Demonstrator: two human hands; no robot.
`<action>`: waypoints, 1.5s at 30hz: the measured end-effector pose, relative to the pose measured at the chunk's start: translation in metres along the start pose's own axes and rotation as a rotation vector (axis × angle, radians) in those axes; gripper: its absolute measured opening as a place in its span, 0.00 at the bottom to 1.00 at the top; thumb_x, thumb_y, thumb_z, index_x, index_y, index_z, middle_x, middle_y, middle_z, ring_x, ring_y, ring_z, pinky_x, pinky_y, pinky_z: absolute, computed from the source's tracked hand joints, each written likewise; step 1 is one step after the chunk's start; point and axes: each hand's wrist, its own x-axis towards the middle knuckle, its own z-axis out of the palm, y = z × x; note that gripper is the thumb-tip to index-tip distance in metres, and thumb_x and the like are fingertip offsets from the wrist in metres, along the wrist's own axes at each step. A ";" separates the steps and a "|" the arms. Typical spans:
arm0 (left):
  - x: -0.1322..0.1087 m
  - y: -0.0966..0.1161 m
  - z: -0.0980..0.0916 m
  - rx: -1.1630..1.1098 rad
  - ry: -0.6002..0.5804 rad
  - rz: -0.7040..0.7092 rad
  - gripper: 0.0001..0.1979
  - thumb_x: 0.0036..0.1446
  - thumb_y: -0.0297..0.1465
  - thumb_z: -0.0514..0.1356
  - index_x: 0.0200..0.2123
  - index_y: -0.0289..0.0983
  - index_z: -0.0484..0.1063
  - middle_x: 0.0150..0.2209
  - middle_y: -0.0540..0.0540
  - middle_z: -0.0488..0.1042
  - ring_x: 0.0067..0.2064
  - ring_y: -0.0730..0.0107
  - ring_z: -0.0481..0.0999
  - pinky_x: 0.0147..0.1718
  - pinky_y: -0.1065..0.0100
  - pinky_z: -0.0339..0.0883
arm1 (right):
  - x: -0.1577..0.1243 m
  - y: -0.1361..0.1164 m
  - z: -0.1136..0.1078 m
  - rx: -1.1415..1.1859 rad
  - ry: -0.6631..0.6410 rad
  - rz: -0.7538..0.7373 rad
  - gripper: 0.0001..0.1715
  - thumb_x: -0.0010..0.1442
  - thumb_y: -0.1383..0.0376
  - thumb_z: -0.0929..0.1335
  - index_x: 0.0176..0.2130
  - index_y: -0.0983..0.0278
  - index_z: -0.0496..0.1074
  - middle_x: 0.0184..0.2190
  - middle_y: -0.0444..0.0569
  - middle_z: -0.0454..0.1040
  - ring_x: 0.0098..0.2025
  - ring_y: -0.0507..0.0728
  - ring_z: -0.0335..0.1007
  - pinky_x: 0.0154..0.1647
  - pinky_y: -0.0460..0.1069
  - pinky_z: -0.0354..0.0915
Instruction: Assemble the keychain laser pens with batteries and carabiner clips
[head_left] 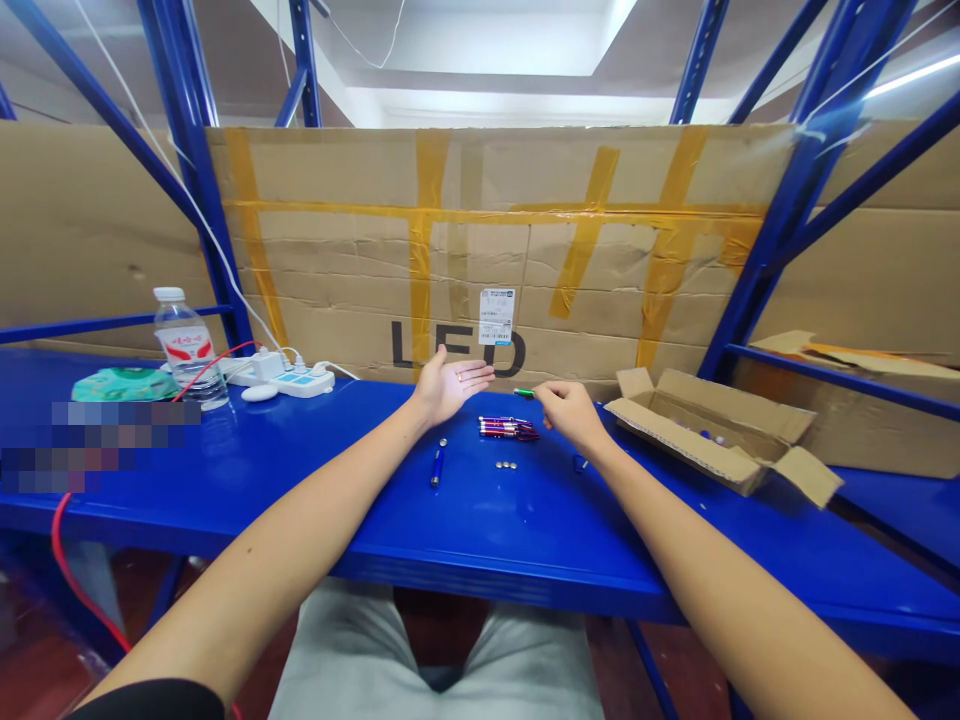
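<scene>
My left hand point(451, 388) is raised palm up with its fingers stretched out, and it holds nothing that I can make out. Pinched in my right hand point(564, 408) is a small green cylinder point(523, 393), which points left toward the open palm. Between and below the hands, several red and purple metallic cylinders point(504, 428) lie side by side on the blue table point(480, 530). Nearer to me is a row of small silver discs point(506, 465). A blue cylinder point(436, 467) lies to their left, with another silver disc point(443, 442) at its far end.
An open cardboard box point(720, 430) with small items inside stands at the right. A small dark blue piece point(580, 463) lies by my right wrist. At the left are a water bottle point(189, 350), a power strip point(300, 380) and a green packet point(124, 384). Cardboard stands behind.
</scene>
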 end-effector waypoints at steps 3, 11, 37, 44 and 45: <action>-0.001 0.000 0.002 0.005 -0.003 0.001 0.40 0.63 0.52 0.38 0.54 0.21 0.66 0.48 0.23 0.73 0.52 0.49 0.74 0.53 0.55 0.65 | 0.001 0.001 -0.001 -0.009 -0.008 -0.015 0.14 0.51 0.61 0.62 0.21 0.66 0.70 0.11 0.41 0.60 0.17 0.51 0.57 0.21 0.47 0.52; -0.004 -0.002 0.002 0.028 -0.048 -0.027 0.40 0.63 0.53 0.37 0.49 0.23 0.70 0.48 0.26 0.74 0.52 0.50 0.74 0.54 0.55 0.64 | 0.001 0.000 0.001 0.054 -0.052 0.019 0.14 0.52 0.59 0.63 0.23 0.65 0.69 0.12 0.40 0.58 0.16 0.51 0.57 0.20 0.47 0.53; -0.010 -0.010 0.014 -0.020 -0.156 -0.070 0.39 0.62 0.54 0.40 0.48 0.23 0.71 0.51 0.24 0.72 0.54 0.49 0.73 0.55 0.54 0.64 | -0.001 -0.002 0.002 -0.054 -0.026 -0.083 0.16 0.52 0.60 0.62 0.24 0.66 0.72 0.13 0.42 0.61 0.20 0.52 0.57 0.25 0.48 0.55; -0.010 -0.009 0.014 -0.020 -0.144 -0.070 0.39 0.62 0.54 0.40 0.49 0.23 0.71 0.50 0.24 0.73 0.54 0.49 0.73 0.54 0.54 0.65 | -0.002 -0.005 0.000 -0.051 -0.043 -0.104 0.15 0.51 0.60 0.61 0.22 0.65 0.70 0.13 0.41 0.59 0.20 0.52 0.56 0.24 0.48 0.54; -0.010 -0.010 0.014 -0.021 -0.143 -0.072 0.39 0.62 0.54 0.40 0.49 0.23 0.71 0.50 0.24 0.73 0.54 0.49 0.73 0.54 0.54 0.65 | -0.002 -0.005 0.000 -0.054 -0.047 -0.106 0.15 0.51 0.60 0.61 0.22 0.65 0.70 0.13 0.41 0.59 0.20 0.52 0.56 0.24 0.48 0.54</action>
